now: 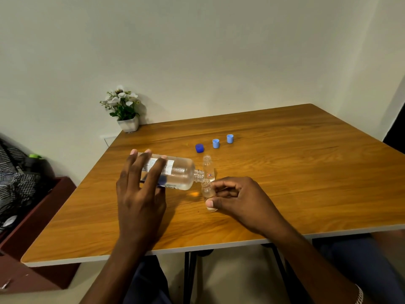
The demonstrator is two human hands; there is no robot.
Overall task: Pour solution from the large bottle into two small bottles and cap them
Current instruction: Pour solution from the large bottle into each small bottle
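My left hand (140,185) grips the large clear bottle (179,174), tipped on its side with its open neck pointing right. The neck sits over the mouth of a small clear bottle (207,190), which my right hand (238,198) holds upright on the wooden table (285,172), thumb and fingers around its body. A second small bottle (208,166) with an orange label stands open just behind it. Further back lie a dark blue cap (199,148) and two light blue caps (215,143) (230,138).
A potted white-flower plant (122,108) stands at the table's far left corner against the wall. A dark red cabinet (32,227) with patterned cloth on it sits left of the table. The table's front edge is close to my body.
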